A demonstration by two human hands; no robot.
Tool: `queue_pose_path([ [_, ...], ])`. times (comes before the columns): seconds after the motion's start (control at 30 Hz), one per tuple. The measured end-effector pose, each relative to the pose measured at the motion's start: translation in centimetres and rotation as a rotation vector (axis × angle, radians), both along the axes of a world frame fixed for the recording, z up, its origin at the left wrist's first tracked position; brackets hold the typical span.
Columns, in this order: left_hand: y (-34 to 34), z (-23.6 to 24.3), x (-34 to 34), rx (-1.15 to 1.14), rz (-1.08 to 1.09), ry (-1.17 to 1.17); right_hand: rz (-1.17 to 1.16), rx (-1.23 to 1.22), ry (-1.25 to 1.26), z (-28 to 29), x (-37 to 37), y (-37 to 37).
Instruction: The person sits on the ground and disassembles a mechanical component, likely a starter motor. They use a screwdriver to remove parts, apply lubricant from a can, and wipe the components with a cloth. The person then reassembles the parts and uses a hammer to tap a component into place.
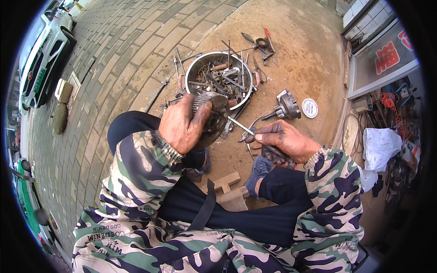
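My left hand [184, 123] is closed round a dark, greasy round metal part with a ribbed edge [210, 103], held up above my knees. In my right hand [284, 142], thumb and fingers pinch a slim, pale metal rod [241, 126]. The rod's far end meets the face of the ribbed part. Its rear end is hidden in the fingers, so I cannot tell whether it has a handle. Just beyond the ribbed part stands a round metal basin [191, 73] heaped with hand tools and loose metal pieces [226, 78].
A grey metal housing with a shaft [287, 105] lies right of the basin beside a white round lid [309, 108]. Farther off is a red-handled tool [267, 43]. Wooden blocks [230, 193] sit between my feet. A glass door [382, 59] stands right; a white car [45, 54] is parked left.
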State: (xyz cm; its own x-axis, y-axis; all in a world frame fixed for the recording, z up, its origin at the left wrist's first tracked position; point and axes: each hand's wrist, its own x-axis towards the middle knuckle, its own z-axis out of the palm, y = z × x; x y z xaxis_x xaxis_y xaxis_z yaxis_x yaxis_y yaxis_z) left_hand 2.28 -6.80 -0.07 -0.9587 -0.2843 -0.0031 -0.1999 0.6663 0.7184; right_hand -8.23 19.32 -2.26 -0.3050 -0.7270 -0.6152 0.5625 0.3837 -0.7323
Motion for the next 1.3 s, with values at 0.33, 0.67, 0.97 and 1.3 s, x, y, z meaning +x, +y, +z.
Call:
queue_pose_path([
  [0.33, -0.7, 0.2, 0.0, 0.131, 0.012, -0.014, -0.051, -0.056, 0.135, -0.6, 0.7, 1.7],
  [0.67, -3.4, -2.6, 0.4, 0.720, -0.001, 0.064, -0.067, 0.010, 0.360, 4.0, 0.6, 4.5],
  [0.97, -2.4, -2.0, 0.9, 0.892, 0.037, 0.216, -0.057, -0.065, 0.375, 5.2, 1.9, 4.3],
  [1.3, -0.6, 1.0, 0.9, 0.263, 0.000, 0.285, -0.009, 0.124, 0.475, 6.6, 2.2, 1.7],
])
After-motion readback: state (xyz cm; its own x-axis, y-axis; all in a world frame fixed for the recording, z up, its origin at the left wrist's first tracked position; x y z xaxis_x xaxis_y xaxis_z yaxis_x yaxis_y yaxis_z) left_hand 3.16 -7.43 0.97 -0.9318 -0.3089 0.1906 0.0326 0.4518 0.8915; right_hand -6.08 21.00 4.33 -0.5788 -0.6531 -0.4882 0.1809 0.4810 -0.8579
